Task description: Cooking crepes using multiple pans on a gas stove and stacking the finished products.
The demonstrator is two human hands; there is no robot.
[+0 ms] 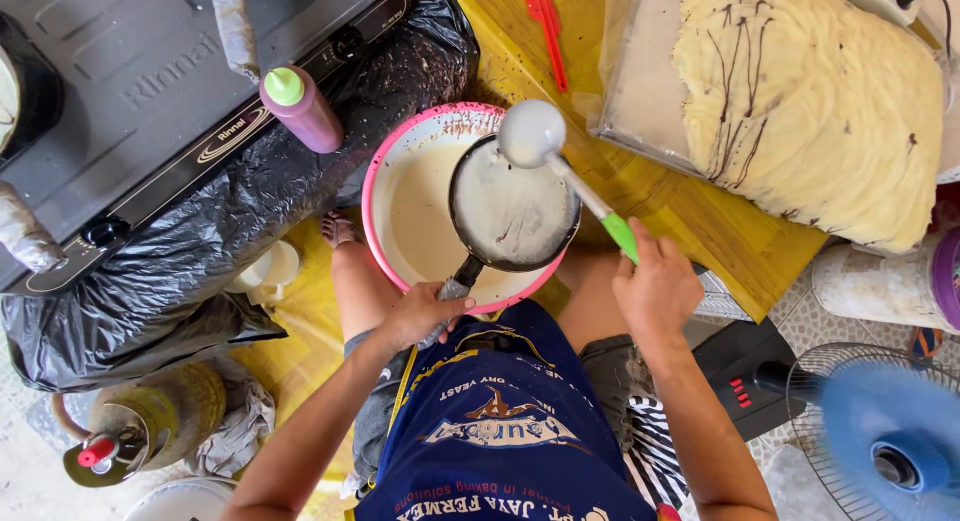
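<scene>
The left hand has its grip clamped on the dark handle of a small round pan, which is held over a pink plastic basin of pale smooth batter; the handle points down toward the person. The right hand has its grip closed around the green handle of a metal ladle. Its long axis runs diagonal, with the round bowl up-left over the pan rim. A thin wet layer coats the pan. Behind lie a stack of thin yellow crepes on the wooden bench
</scene>
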